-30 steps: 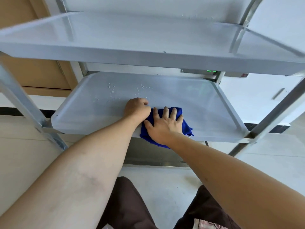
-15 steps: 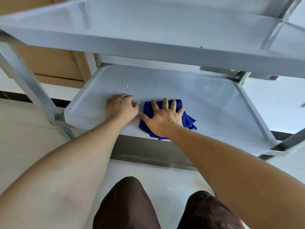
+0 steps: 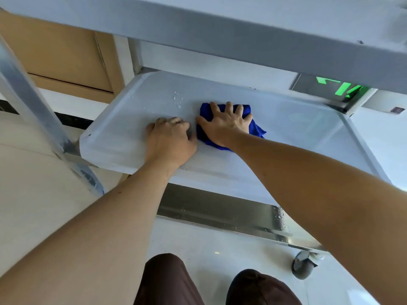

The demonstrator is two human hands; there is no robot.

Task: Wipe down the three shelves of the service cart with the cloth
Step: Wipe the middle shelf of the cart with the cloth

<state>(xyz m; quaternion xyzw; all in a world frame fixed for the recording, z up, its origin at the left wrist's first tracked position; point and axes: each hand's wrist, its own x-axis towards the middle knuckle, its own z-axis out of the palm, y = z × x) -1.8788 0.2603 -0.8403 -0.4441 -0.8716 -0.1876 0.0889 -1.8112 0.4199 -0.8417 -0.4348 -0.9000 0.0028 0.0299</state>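
Observation:
A blue cloth point(image 3: 255, 128) lies on the middle shelf point(image 3: 297, 133) of the steel service cart. My right hand point(image 3: 224, 125) is pressed flat on the cloth with fingers spread. Just left of it, my left hand point(image 3: 170, 140) rests on the shelf near its front edge, fingers curled, holding nothing I can see. Water drops point(image 3: 178, 99) sit on the shelf beyond my left hand. The top shelf point(image 3: 220, 25) overhangs above. The front rim of the bottom shelf point(image 3: 220, 214) shows below my arms.
A cart leg point(image 3: 33, 111) slants down at the left. A grey caster wheel point(image 3: 302, 268) stands on the white floor at the lower right. My knees in brown trousers point(image 3: 171, 280) are at the bottom. Wooden panelling point(image 3: 61, 51) is behind the cart on the left.
My right hand has pushed the cloth further in across the middle shelf. My left hand has shifted left and its fingers have curled. My head has dropped lower and closer.

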